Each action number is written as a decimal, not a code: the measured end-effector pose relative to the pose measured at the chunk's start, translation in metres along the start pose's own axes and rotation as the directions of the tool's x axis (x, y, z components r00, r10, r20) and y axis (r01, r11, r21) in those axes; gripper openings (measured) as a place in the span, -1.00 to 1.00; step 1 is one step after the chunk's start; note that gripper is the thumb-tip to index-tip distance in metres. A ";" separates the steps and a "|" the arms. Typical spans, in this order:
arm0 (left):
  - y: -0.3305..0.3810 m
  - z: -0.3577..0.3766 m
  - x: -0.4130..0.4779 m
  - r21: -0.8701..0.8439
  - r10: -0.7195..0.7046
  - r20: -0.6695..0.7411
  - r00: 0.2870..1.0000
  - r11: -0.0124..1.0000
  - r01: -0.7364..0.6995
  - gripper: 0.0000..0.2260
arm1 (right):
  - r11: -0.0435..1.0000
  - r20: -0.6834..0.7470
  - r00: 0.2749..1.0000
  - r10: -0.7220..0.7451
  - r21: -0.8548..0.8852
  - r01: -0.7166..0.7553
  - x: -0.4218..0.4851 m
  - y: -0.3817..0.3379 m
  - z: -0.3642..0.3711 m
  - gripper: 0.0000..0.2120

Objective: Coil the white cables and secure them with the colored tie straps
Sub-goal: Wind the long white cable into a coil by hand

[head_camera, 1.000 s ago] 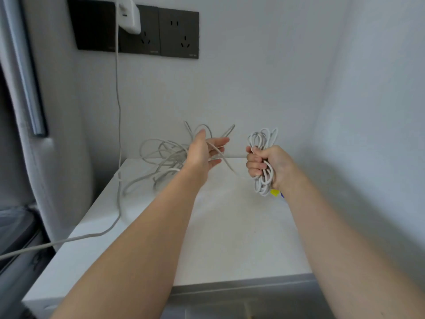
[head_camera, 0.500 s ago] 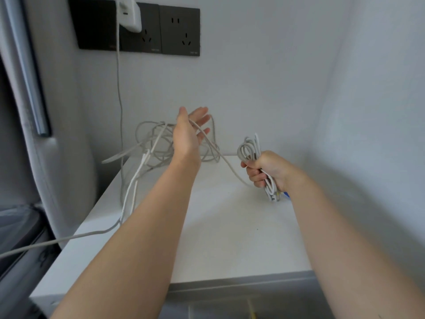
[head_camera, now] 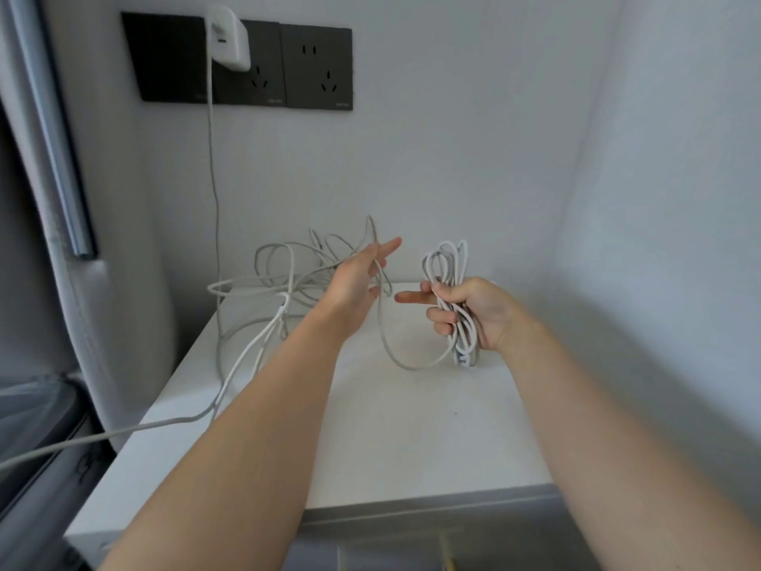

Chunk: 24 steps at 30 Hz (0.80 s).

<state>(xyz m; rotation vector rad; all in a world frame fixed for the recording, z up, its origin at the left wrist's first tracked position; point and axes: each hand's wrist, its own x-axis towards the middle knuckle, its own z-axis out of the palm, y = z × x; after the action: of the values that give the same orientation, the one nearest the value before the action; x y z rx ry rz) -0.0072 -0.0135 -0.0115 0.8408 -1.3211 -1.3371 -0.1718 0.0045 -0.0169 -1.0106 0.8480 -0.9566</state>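
My right hand [head_camera: 473, 311] grips a coiled bundle of white cable [head_camera: 447, 263] held upright above the white table [head_camera: 412, 438], its index finger pointing left. From the bundle's bottom a slack loop [head_camera: 405, 364] swings down and up to my left hand [head_camera: 356, 282], where the strand runs between the fingers. Behind the left hand a loose tangle of white cable [head_camera: 284, 269] lies at the table's back left. No coloured tie strap shows.
A white charger [head_camera: 226, 39] sits in a black wall socket panel [head_camera: 317, 68]; its cable [head_camera: 212, 166] hangs down the wall and trails off the table's left edge. Walls close in at the back and right. A grey upholstered piece [head_camera: 53, 199] stands left.
My left hand has dropped and come closer to the right hand, leaving a slack loop between them. The right hand turned the bundle upright and stretched out its index finger.
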 end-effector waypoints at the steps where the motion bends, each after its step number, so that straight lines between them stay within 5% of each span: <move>1: 0.000 -0.001 0.000 0.006 -0.007 0.024 1.000 1.000 0.007 -0.62 | 1.000 0.033 0.999 0.013 0.014 -0.013 -0.001 0.000 0.001 -0.76; 7: 0.002 -0.003 -0.004 -0.016 -0.024 0.142 0.990 1.000 0.027 -0.63 | 0.998 0.216 0.976 0.027 0.055 -0.040 -0.007 0.004 0.005 -0.94; 10: 0.001 -0.006 -0.002 -0.021 -0.044 0.179 0.983 0.999 0.048 -0.65 | 0.981 0.329 0.944 0.000 0.184 -0.064 -0.003 0.007 0.000 -0.70; 24: -0.015 -0.015 0.011 -0.063 -0.076 0.318 0.945 0.993 0.101 -0.62 | 0.988 0.401 0.915 -0.053 0.156 -0.011 0.003 0.013 0.003 -0.70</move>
<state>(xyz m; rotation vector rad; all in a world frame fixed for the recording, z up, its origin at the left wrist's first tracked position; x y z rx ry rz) 0.0015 -0.0297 -0.0267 0.6565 -1.4782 -1.6352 -0.1651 0.0052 -0.0288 -1.0358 0.4100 -0.7794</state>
